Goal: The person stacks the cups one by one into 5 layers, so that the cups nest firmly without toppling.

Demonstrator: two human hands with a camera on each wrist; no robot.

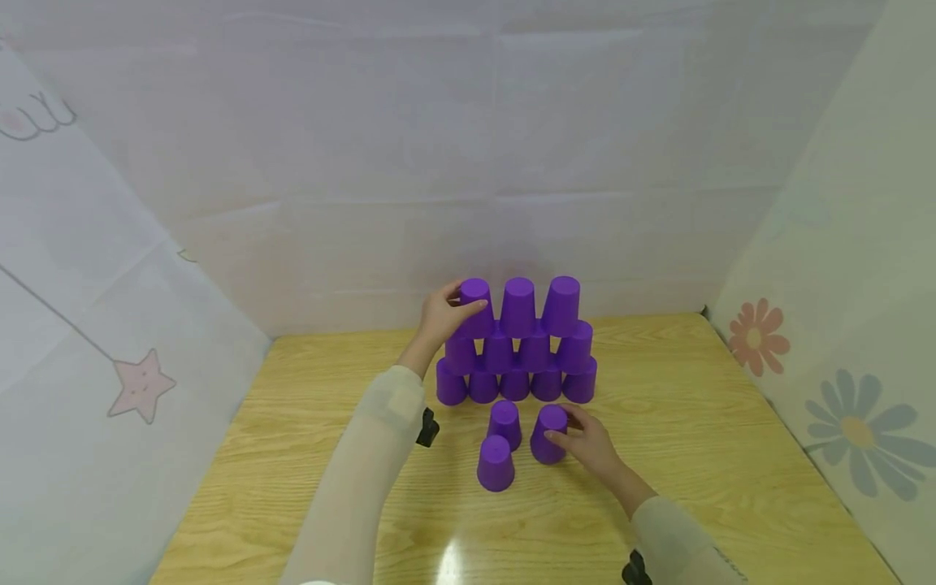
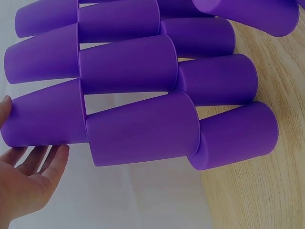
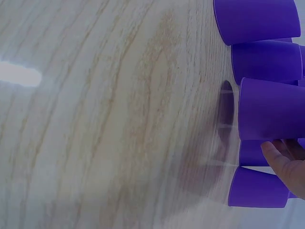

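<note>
Upside-down purple cups stand in a three-tier stack, the top tier holding three. My left hand [image 1: 437, 317] grips the top tier's leftmost cup [image 1: 478, 325], thumb in front and fingers round its far side. In the left wrist view that cup [image 2: 47, 114] has its rim right at the top of the cup [image 2: 143, 129] below. Lower down, in front of the stack, my right hand [image 1: 594, 448] holds another upside-down cup [image 1: 548, 421] between thumb and fingers. The right wrist view shows this cup [image 3: 271, 107] with a dark shadow beside its rim on the table.
Two loose upside-down cups, a rear one [image 1: 504, 424] and a front one [image 1: 496, 465], stand left of the right hand's cup. The wooden table [image 1: 307, 487] meets a pale sheet [image 1: 351, 268] behind the stack. Decorated sheets [image 1: 841, 284] flank both sides.
</note>
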